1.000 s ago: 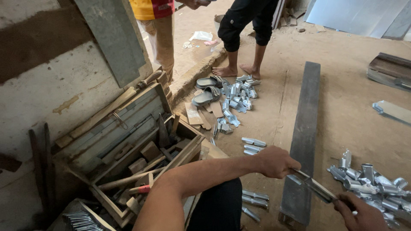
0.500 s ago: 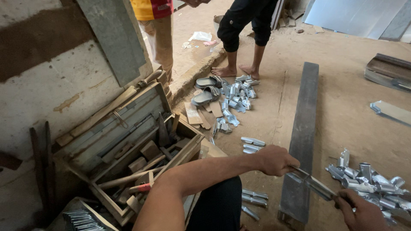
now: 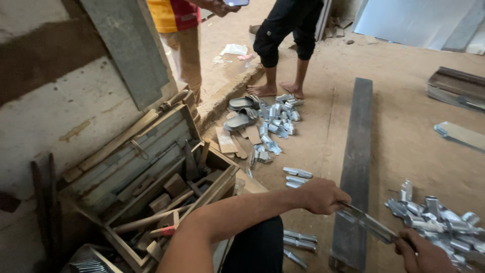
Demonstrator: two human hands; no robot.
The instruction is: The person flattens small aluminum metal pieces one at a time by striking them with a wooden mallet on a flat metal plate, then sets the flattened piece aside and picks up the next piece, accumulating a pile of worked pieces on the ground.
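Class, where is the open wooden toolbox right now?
In the head view the open wooden toolbox sits at lower left against the wall, left of the person's left hand.

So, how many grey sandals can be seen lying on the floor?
2. One sandal lies beside the bare feet of a standing person; the other sandal lies just below it, next to the metal pieces. More may be hidden.

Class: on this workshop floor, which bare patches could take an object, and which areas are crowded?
Bare floor lies right of the long dark metal plank, up to the flat grey metal pieces. Crowded: the open wooden toolbox and the silver bracket heaps.
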